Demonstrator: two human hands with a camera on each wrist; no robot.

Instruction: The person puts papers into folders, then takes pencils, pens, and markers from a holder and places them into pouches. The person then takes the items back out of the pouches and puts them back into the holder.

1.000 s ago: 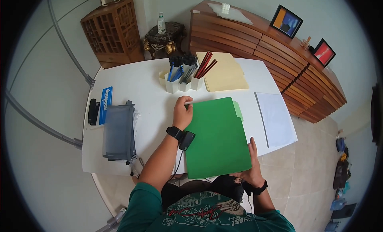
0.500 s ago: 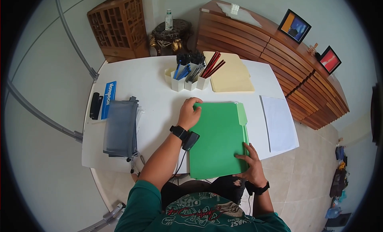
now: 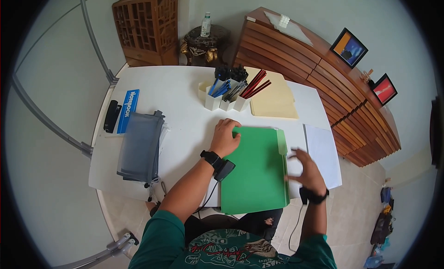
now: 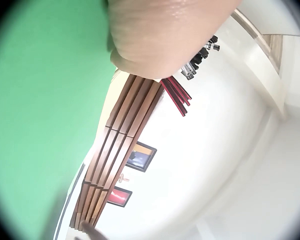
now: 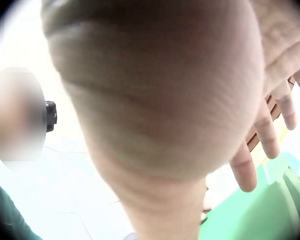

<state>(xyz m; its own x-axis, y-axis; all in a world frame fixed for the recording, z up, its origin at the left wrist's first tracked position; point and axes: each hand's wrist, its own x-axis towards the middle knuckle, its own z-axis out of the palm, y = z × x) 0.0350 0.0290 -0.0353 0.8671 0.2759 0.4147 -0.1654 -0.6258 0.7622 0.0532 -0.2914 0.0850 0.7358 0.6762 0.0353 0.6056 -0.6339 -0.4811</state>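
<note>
A green file folder [image 3: 254,172] with a lighter green tab along its right edge lies at the table's front edge, white paper edges just showing at its top. My left hand [image 3: 225,138] grips the folder's upper left edge, thumb over the cover; the fingers' far side is hidden. In the left wrist view the green cover [image 4: 45,110] fills the left side beside the palm. Off the folder's right side, my right hand [image 3: 309,172] is spread and blurred, holding nothing. Its fingers hang loosely apart above the green cover [image 5: 250,215] in the right wrist view.
Pen holders [image 3: 226,104] with pens and red pencils stand behind the folder, near cream folders [image 3: 275,102]. White paper [image 3: 323,151] lies at right. A grey mesh pouch [image 3: 138,146], blue notebook [image 3: 128,111] and black stapler [image 3: 112,116] lie at left. A cable hangs from each wrist.
My right hand first moved onto the folder's lower right edge, then let go and swung up and right. The folder has settled flatter; my left hand stays at its upper left edge.
</note>
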